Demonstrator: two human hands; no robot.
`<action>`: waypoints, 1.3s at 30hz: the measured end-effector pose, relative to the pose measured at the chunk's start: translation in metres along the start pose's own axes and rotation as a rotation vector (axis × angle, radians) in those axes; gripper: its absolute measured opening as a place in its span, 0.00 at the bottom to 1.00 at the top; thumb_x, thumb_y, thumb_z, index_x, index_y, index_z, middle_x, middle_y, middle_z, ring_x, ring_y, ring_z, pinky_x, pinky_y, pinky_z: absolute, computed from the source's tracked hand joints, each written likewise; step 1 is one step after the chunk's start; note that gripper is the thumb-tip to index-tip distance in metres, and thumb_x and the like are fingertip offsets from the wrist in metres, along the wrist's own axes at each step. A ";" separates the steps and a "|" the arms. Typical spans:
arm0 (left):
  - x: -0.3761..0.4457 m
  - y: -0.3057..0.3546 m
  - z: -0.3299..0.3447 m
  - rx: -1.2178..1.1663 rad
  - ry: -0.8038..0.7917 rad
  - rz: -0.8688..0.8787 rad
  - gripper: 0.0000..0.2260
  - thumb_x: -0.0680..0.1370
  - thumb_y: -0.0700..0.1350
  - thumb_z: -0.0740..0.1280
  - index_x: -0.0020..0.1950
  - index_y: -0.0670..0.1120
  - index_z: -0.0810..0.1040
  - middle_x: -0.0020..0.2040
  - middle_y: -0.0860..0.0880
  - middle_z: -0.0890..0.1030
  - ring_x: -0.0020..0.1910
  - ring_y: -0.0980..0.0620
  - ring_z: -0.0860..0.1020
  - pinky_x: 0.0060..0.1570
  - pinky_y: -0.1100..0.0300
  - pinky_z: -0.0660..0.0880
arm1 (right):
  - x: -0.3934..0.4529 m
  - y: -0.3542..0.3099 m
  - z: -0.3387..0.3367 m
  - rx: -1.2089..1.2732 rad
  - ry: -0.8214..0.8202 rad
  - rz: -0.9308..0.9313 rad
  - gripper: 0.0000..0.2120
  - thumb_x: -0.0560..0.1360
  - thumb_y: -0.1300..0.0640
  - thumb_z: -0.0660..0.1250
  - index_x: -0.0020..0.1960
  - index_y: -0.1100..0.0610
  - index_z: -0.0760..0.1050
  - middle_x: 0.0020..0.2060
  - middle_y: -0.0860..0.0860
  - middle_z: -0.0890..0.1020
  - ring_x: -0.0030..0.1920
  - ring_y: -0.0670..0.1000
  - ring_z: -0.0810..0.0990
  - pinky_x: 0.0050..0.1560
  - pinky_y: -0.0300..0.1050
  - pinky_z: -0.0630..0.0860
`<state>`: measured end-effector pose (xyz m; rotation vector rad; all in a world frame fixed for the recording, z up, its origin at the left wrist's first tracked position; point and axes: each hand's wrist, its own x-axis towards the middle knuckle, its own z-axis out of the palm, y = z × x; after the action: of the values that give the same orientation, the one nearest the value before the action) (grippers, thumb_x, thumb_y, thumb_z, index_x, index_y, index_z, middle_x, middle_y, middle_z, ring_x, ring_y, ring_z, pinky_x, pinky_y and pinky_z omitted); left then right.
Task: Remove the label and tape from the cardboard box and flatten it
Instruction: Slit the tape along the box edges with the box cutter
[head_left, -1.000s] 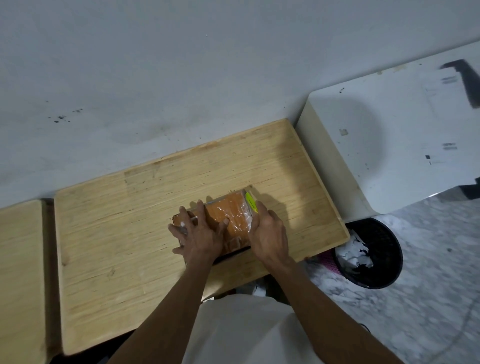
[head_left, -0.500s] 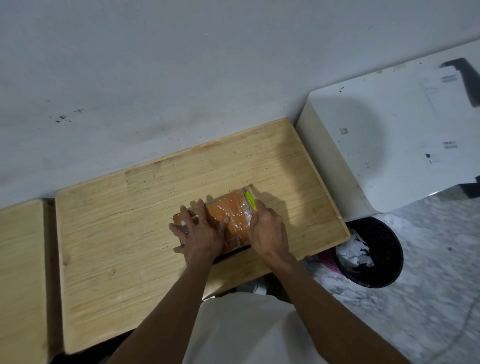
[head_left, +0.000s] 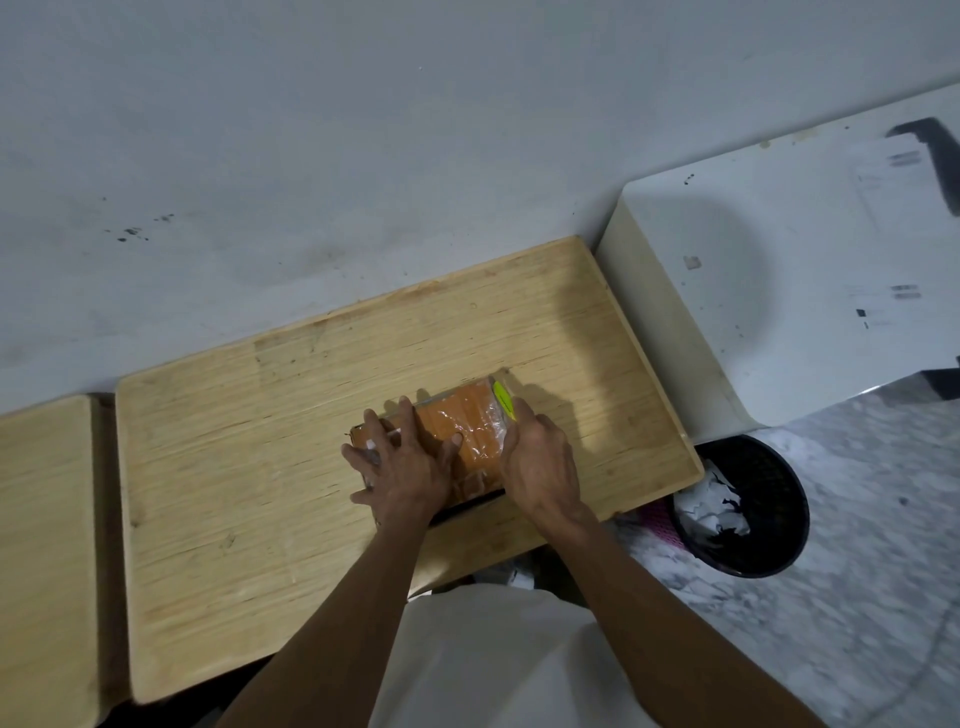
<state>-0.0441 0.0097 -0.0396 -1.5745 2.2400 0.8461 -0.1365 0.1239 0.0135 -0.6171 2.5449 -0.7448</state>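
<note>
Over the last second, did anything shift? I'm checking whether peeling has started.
Nothing visibly changed. The left hand still lies flat on the box, the right hand still presses its right edge, and the box sits where it was on the wooden table.

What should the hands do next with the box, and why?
Probably pick at the tape edge with the right hand while the left hand presses the box down: shiny tape still covers its top, and it isn't flat yet.
</note>
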 end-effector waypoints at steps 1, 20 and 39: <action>0.000 0.000 0.000 0.002 -0.001 0.001 0.38 0.74 0.72 0.59 0.77 0.67 0.41 0.80 0.55 0.36 0.77 0.33 0.36 0.65 0.22 0.55 | 0.001 -0.001 0.000 -0.012 -0.004 -0.003 0.20 0.81 0.62 0.59 0.72 0.57 0.67 0.48 0.58 0.81 0.46 0.56 0.82 0.45 0.52 0.82; -0.008 0.008 -0.008 0.016 -0.011 -0.006 0.38 0.76 0.69 0.60 0.79 0.64 0.41 0.81 0.52 0.35 0.77 0.32 0.37 0.67 0.23 0.54 | -0.034 0.007 -0.011 -0.150 -0.125 0.013 0.23 0.81 0.62 0.58 0.75 0.60 0.63 0.53 0.58 0.80 0.50 0.57 0.82 0.51 0.52 0.81; -0.007 0.006 -0.008 -0.037 -0.024 0.014 0.40 0.75 0.68 0.64 0.78 0.65 0.42 0.80 0.52 0.34 0.77 0.32 0.34 0.68 0.22 0.50 | -0.094 0.046 -0.008 -0.233 -0.102 0.045 0.18 0.79 0.62 0.58 0.69 0.58 0.69 0.45 0.55 0.80 0.39 0.54 0.79 0.37 0.42 0.67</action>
<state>-0.0459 0.0110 -0.0276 -1.5577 2.2341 0.9103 -0.0772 0.2111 0.0174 -0.6519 2.5602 -0.3934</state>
